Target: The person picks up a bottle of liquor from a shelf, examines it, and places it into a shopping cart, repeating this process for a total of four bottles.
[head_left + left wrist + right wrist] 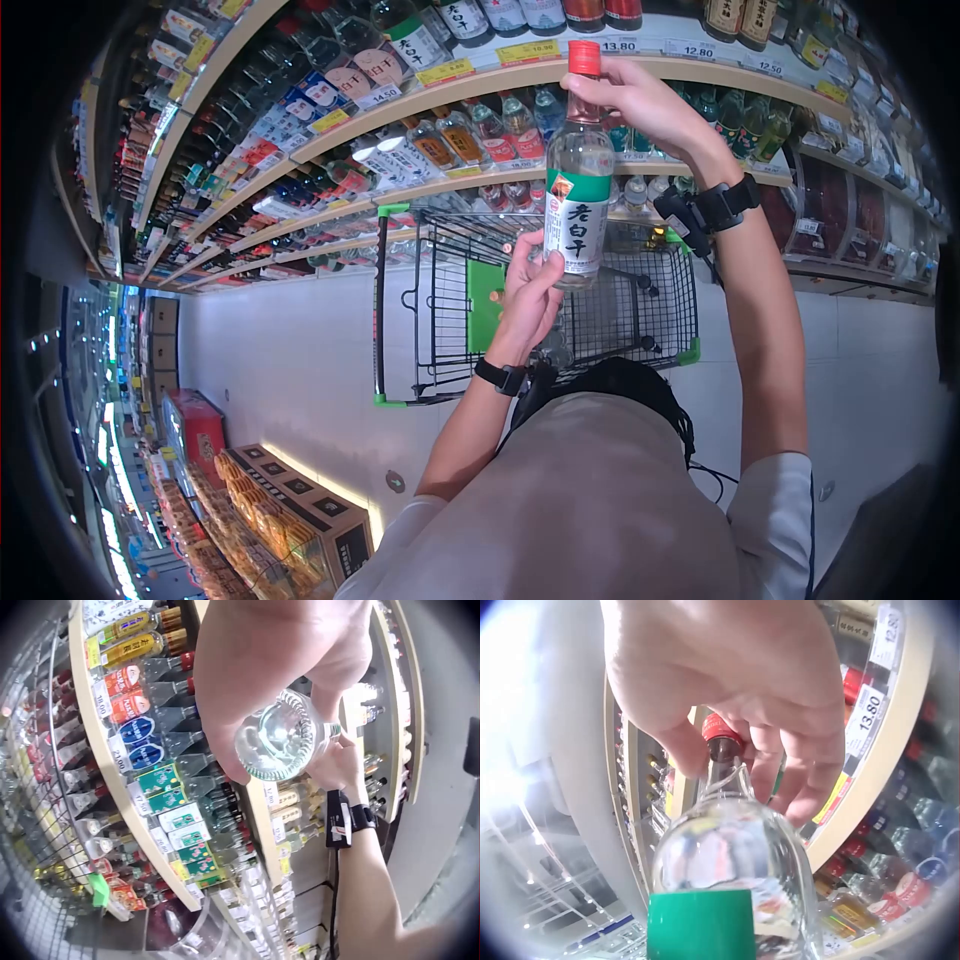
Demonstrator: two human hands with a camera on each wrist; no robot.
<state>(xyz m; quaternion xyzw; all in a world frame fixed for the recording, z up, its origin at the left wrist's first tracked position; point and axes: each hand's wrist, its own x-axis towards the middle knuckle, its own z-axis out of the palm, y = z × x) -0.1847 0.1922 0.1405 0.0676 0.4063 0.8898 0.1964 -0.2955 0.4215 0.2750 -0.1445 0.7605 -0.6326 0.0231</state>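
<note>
A clear glass bottle with a red cap and a green and white label is held upright, label facing the head camera. The right hand pinches its neck just below the cap; in the right wrist view that hand has thumb and fingers around the neck of the bottle. Low on the bottle, the left hand grips the side near the base, thumb on the label. The left wrist view shows the round base of the bottle beside the left hand.
Shelves of bottles with a price-tagged edge curve across the top and left. Below the bottle stands a black wire cart with green corners, against the body. Packaged goods and a red box are at the lower left.
</note>
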